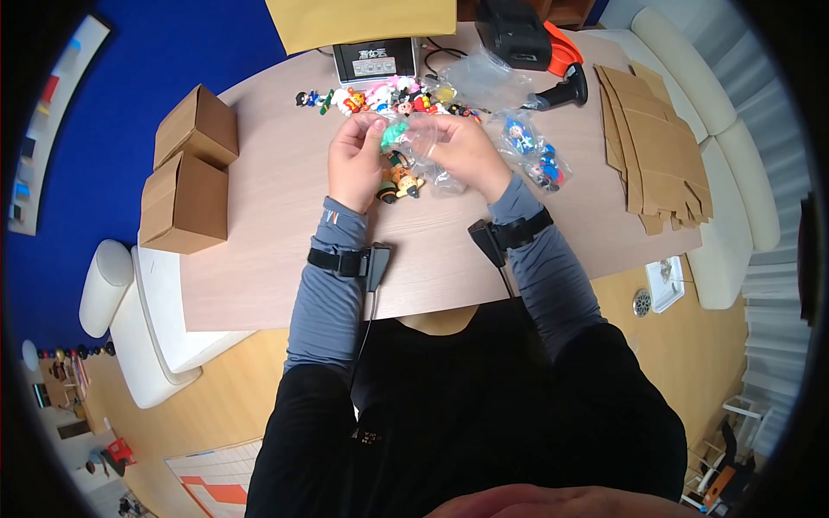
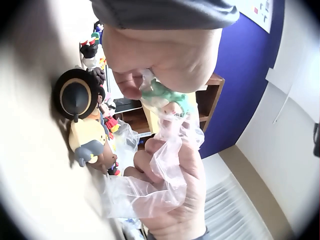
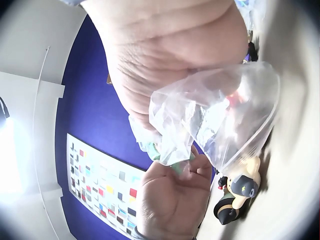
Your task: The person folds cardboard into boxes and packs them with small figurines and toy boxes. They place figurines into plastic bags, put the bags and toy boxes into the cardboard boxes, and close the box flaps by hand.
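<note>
A small mint-green figurine (image 1: 395, 134), partly wrapped in a clear plastic bag (image 2: 150, 197), is held up between both hands over the table. My left hand (image 1: 354, 168) pinches the figurine through or beside the film, thumb on top. From the other side my right hand (image 1: 471, 151) grips the bag, whose loose end hangs below its fingers. The right wrist view shows the crinkled bag (image 3: 225, 117) hiding part of the right fingers. Just beneath lie a tan figurine (image 2: 87, 137) with a grey-masked face and one with a black pointed hat (image 2: 76, 95).
Behind the hands is a pile of colourful figurines (image 1: 380, 97). Bagged blue figurines (image 1: 521, 136) lie right, near a black handheld scanner (image 1: 566, 89). Two cardboard boxes (image 1: 186, 203) stand left; flattened cardboard (image 1: 661, 151) lies far right. A label printer (image 1: 376, 62) stands at the back.
</note>
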The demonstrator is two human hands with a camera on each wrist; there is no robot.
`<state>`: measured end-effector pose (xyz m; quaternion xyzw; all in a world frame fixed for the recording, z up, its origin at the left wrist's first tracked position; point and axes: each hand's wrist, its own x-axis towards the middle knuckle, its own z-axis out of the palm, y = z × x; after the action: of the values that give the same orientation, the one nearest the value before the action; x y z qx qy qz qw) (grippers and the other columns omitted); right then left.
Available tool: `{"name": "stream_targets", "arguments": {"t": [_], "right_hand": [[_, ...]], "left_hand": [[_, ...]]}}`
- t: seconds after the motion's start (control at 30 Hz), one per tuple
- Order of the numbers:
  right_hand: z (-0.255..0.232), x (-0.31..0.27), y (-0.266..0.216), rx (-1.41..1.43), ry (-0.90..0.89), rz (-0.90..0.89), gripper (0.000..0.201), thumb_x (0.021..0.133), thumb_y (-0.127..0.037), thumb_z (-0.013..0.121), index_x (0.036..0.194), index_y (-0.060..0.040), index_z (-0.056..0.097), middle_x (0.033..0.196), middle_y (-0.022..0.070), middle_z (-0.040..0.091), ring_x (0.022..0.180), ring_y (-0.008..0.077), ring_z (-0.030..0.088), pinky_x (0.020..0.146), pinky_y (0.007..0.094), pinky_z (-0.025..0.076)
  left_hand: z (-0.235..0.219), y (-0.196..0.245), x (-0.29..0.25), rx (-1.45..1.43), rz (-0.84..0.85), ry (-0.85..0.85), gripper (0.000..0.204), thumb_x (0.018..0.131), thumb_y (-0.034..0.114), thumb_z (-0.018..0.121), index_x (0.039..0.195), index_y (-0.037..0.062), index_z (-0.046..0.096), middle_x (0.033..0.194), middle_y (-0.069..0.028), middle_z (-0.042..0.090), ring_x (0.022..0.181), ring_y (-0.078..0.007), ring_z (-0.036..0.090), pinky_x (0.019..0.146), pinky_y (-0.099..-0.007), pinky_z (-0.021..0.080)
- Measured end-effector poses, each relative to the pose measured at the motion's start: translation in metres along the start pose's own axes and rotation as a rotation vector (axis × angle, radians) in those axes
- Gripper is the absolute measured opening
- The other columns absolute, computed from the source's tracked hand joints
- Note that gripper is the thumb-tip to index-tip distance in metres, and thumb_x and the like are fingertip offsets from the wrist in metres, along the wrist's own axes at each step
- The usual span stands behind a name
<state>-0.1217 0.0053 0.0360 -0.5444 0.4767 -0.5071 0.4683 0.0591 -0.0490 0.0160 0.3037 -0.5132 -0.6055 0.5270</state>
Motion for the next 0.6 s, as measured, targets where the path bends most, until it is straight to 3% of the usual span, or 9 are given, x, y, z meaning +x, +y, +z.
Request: {"name": "stream_targets", "arguments": {"t": [0.07,0.23,0.43,0.6], "right_hand": [[0.001,0.001,0.003,0.045,-0.024,0.000,0.037,0.094,-0.021,0.077,0.125,-0.0011,0.070,0.101,0.0023,0.073,0.089,0.0067,0.064,0.078,0.0273,0.055],[0.007,-0.001,0.000,0.134,-0.043,-0.006,0.040,0.092,-0.021,0.080,0.124,-0.0003,0.070,0.104,0.0029,0.073,0.091,0.0062,0.063,0.080,0.0267,0.055],[0.009,0.005,0.010,0.171,-0.006,-0.125,0.041,0.092,-0.018,0.080,0.125,0.0025,0.067,0.104,0.0021,0.071,0.093,0.0053,0.060,0.085,0.0245,0.053],[0.009,0.006,0.008,0.265,-0.046,-0.139,0.042,0.092,-0.014,0.078,0.127,0.0029,0.063,0.110,0.0045,0.070,0.092,0.0074,0.063,0.083,0.0253,0.054]], "left_hand": [[0.000,0.000,-0.001,0.103,-0.010,0.027,0.012,0.104,0.015,0.062,0.105,0.0032,0.066,0.095,0.0007,0.068,0.083,-0.0052,0.061,0.073,-0.0223,0.050],[0.001,-0.006,0.000,0.144,0.165,-0.003,0.010,0.102,0.013,0.065,0.102,0.0029,0.066,0.092,0.0022,0.067,0.075,-0.0035,0.057,0.063,-0.0205,0.047],[0.007,0.009,-0.006,0.121,-0.033,0.048,0.011,0.101,0.012,0.066,0.101,0.0015,0.067,0.089,0.0021,0.067,0.075,-0.0037,0.059,0.064,-0.0204,0.047],[0.017,0.007,-0.009,0.046,0.080,0.068,0.013,0.104,0.015,0.062,0.102,0.0025,0.065,0.091,0.0010,0.066,0.076,-0.0042,0.059,0.061,-0.0207,0.049]]}}
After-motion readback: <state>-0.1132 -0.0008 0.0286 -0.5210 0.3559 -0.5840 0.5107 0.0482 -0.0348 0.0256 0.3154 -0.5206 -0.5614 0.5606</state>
